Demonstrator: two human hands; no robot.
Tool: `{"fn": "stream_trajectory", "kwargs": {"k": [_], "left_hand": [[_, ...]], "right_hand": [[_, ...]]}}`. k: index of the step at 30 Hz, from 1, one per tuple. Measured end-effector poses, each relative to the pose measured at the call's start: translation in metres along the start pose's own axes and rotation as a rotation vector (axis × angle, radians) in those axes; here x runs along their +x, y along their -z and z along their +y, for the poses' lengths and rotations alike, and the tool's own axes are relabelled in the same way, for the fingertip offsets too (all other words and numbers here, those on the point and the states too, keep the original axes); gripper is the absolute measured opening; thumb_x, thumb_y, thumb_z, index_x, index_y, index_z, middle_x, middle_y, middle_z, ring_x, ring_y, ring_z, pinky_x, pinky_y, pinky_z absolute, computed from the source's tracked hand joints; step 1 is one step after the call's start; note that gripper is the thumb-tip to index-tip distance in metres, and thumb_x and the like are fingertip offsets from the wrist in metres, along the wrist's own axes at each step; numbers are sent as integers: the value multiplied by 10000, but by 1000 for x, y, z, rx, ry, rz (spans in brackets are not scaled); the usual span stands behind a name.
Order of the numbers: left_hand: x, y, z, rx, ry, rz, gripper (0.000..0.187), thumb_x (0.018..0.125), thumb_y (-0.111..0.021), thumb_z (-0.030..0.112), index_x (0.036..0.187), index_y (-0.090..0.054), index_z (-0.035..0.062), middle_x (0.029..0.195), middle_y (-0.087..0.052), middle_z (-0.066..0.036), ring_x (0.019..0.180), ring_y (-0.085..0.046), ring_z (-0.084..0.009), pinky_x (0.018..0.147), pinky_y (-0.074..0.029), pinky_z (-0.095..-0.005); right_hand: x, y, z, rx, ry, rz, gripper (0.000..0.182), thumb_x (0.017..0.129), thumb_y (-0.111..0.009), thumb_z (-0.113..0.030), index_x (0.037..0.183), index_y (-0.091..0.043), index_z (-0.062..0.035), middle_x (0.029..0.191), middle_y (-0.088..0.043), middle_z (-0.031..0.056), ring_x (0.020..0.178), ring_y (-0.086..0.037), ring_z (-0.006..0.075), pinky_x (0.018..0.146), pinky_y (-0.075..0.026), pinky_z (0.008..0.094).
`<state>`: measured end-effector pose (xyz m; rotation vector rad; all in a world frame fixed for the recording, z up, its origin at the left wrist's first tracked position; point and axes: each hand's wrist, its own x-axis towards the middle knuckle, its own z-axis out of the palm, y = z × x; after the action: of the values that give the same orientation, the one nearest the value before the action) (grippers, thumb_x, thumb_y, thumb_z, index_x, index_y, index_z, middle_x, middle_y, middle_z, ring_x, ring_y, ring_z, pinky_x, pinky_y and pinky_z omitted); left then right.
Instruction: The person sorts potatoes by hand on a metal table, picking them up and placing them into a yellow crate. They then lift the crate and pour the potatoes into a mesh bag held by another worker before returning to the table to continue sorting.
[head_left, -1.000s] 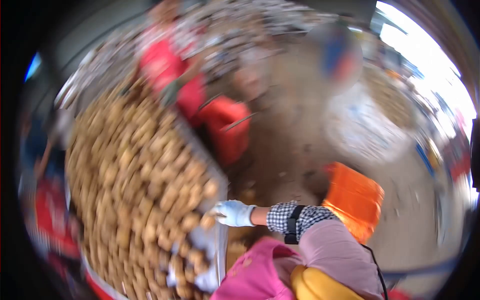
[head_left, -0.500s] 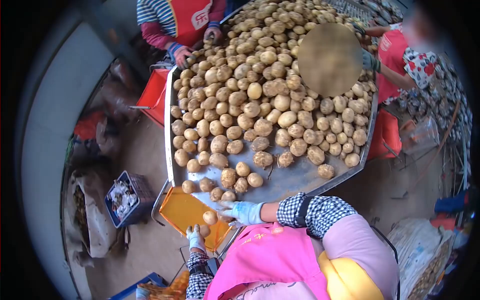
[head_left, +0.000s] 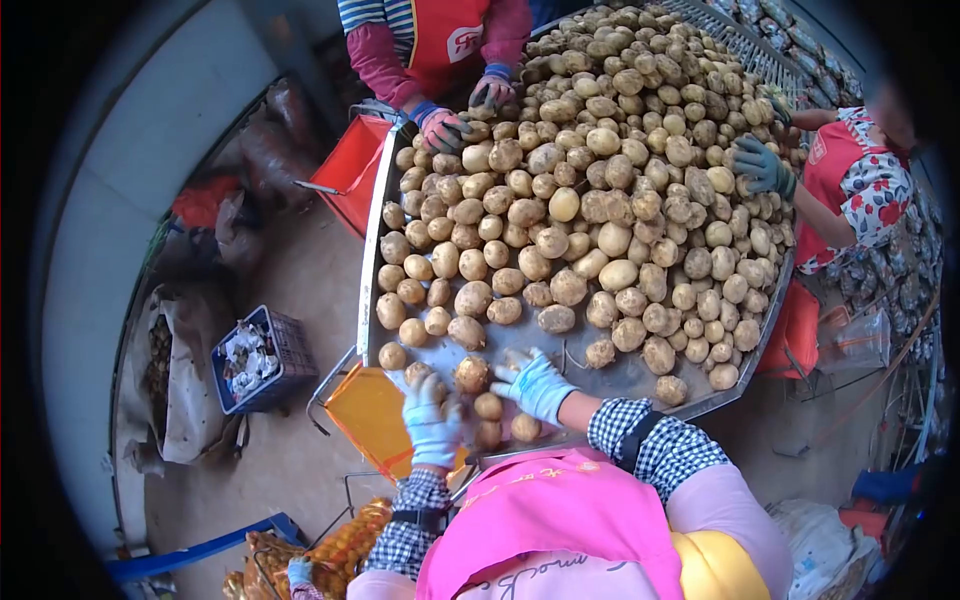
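Observation:
Many potatoes (head_left: 564, 204) lie heaped on a metal sorting table (head_left: 385, 200). My left hand (head_left: 432, 420), in a pale blue glove, is at the table's lower left edge, its fingers against a potato that they partly cover. To its right my right hand (head_left: 537, 388), gloved alike, reaches over the near edge with fingers spread; potatoes lie close to its fingertips. Between the two hands sit a rough brown potato (head_left: 472, 374) and a few smaller ones (head_left: 488, 406). Beneath my left hand an orange-yellow chute or bag (head_left: 368, 412) hangs at the edge.
Across the table, a co-worker's gloved hands (head_left: 440, 128) touch potatoes at the upper left; another's gloved hand (head_left: 765, 166) is at the right. A blue crate (head_left: 290, 360) stands on the floor left. Red bins (head_left: 355, 165) flank the table. A filled mesh bag (head_left: 350, 535) lies below.
My left hand has risen from beside the orange chute to the table edge. My right hand has moved up and right and its fingers have spread. The whole view has shifted.

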<state>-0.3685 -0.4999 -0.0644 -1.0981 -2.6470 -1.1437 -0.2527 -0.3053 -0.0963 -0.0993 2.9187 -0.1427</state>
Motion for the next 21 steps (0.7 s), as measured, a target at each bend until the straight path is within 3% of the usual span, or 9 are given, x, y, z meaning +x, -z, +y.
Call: {"fn": "stream_trajectory", "kwargs": {"k": [3,5,6,8,9,12,14,17,21], "left_hand": [[15,-27,40,74,-172,-308,563,773,-712,286,1275,-540,96,1330,-496,-205,1245,-446,-407,1030,-350,-526],[-2,-41,48,158,-331,-435,467,798,-681,303,1222,-590,130,1362,-491,-134,1327,-335,-455,1078,-275,-591],[-14,-50,42,233,-409,-468,447,795,-683,313,1201,-602,144,1378,-485,-116,1351,-292,-485,1089,-248,-620],[-11,-53,33,234,-391,-478,391,803,-674,288,1169,-627,161,1390,-481,-90,1360,-257,-510,1083,-244,-648],[-9,-52,29,207,-351,-445,401,797,-678,267,1182,-626,168,1399,-474,-87,1358,-266,-508,1091,-251,-637],[-9,-42,18,129,-261,-386,487,767,-701,170,1244,-602,174,1458,-415,-110,1371,-265,-510,1102,-285,-610],[-16,-33,22,120,-46,-343,624,726,-716,110,1324,-549,168,1501,-356,-142,1389,-238,-523,1104,-295,-604],[-31,-25,18,38,126,-359,676,738,-687,36,1376,-503,160,1534,-263,-227,1388,-260,-517,1135,-293,-550],[-40,-25,4,-67,180,-177,634,772,-632,-22,1372,-483,121,1523,-263,-268,1374,-320,-479,1124,-327,-497]], "right_hand": [[-20,15,5,90,-10,-8,314,875,-538,-248,1165,-660,-240,1301,-555,27,1260,-476,291,1008,-377,511],[-32,20,26,116,-59,-78,313,865,-543,-237,1152,-666,-221,1257,-571,36,1212,-505,283,978,-403,487],[-37,21,37,143,-37,26,304,842,-557,-217,1125,-667,-201,1242,-572,47,1186,-514,285,959,-414,475],[-37,25,51,211,6,234,287,796,-585,-177,1070,-669,-160,1212,-574,68,1134,-533,291,922,-435,450],[-21,30,63,126,47,477,339,737,-634,-133,1074,-656,-150,1205,-576,76,1104,-548,280,933,-426,461],[51,59,82,111,-78,448,442,779,-651,-197,1216,-621,-137,1334,-517,95,1184,-509,289,991,-394,457],[90,86,89,60,-275,288,527,826,-651,-370,1329,-565,-240,1400,-481,74,1289,-426,272,983,-410,477],[109,110,68,66,-268,108,558,799,-631,-477,1316,-573,-277,1369,-499,48,1224,-463,289,920,-422,510],[96,81,19,90,-32,28,329,828,-603,-375,1113,-666,-224,1160,-602,62,1127,-538,276,922,-413,488]]}}
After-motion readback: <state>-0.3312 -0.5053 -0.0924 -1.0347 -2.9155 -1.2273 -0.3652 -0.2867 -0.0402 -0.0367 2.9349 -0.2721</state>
